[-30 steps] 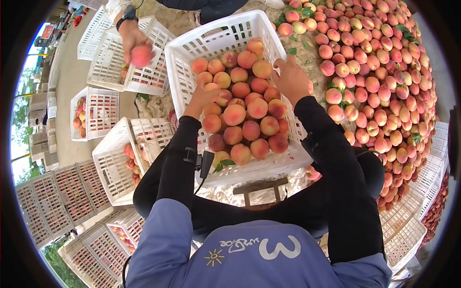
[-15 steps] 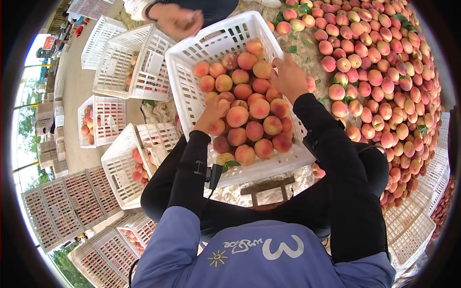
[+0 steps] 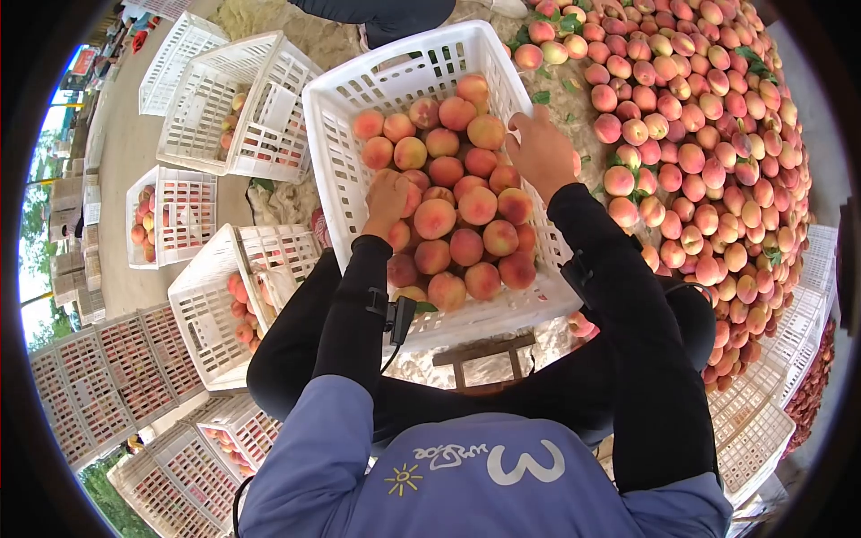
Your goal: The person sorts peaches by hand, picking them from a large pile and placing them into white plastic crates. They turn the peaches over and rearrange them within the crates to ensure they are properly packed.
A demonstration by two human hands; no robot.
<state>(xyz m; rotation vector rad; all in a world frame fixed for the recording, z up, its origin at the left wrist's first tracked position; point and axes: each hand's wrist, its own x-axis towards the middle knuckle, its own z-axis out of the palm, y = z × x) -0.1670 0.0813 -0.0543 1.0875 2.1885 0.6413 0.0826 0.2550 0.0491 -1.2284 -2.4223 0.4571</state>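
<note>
A white plastic crate [image 3: 345, 117] stands tilted before my knees, partly filled with peaches [image 3: 477, 205]. Inside it, at the left edge of the fruit, my left hand [image 3: 387, 202] has its fingers curled down beside the peaches; whatever they hold is hidden. My right hand [image 3: 543, 154] lies over the crate's right rim with bent fingers, closed about the edge, its thumb toward the fruit. A small green leaf [image 3: 426, 307] lies by the lowest peaches.
A big heap of peaches [image 3: 700, 170] spreads on the right. Other white crates [image 3: 202, 117], some with peaches, stand to the left. Lattice crates [image 3: 117, 368] are at lower left. Another person's dark-clothed leg [image 3: 395, 16] is beyond the crate. A small wooden stool [image 3: 484, 350] is between my legs.
My left hand has shifted slightly up and left along the peaches. The other person's hand has left the crate's far side. The whole view has moved a little.
</note>
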